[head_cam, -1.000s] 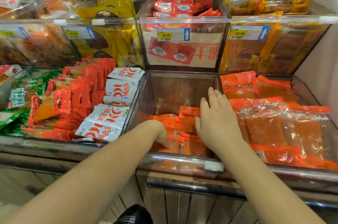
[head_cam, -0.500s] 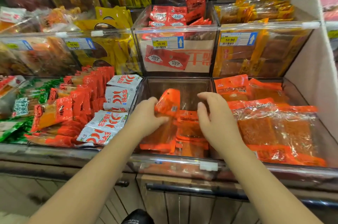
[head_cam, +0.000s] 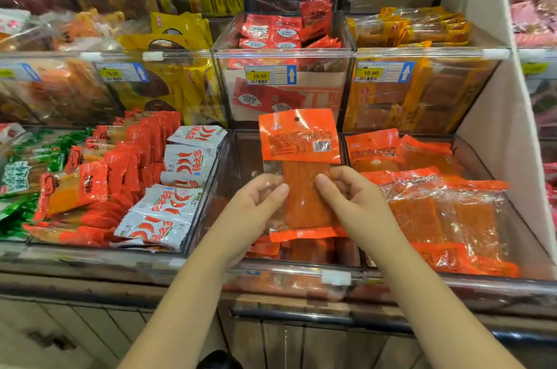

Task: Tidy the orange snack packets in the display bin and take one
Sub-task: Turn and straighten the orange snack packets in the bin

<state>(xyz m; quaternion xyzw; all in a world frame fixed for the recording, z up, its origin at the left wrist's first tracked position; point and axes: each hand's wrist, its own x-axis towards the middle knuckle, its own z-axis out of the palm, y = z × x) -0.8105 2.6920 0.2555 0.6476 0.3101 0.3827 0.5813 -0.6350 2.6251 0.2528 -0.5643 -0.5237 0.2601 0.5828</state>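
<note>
An orange snack packet (head_cam: 301, 163) stands upright above the clear display bin (head_cam: 241, 157), its printed back side and barcode toward me. My left hand (head_cam: 256, 206) pinches its left edge and my right hand (head_cam: 349, 197) pinches its right edge, thumbs on the clear window over the orange strip. Below it, several more orange packets (head_cam: 301, 248) lie flat at the front of the bin, partly hidden by the held packet and my hands.
To the right, a bin of larger orange packets (head_cam: 437, 203). On the left, white chilli packets (head_cam: 168, 206) and red packets (head_cam: 120, 169). A shelf of clear bins with price tags (head_cam: 269, 74) rises behind. A white side panel (head_cam: 488, 127) closes the right.
My left hand lifted one orange packet out of the bin. My right hand left the pile and took its other edge; the packet is now held upright higher up.
</note>
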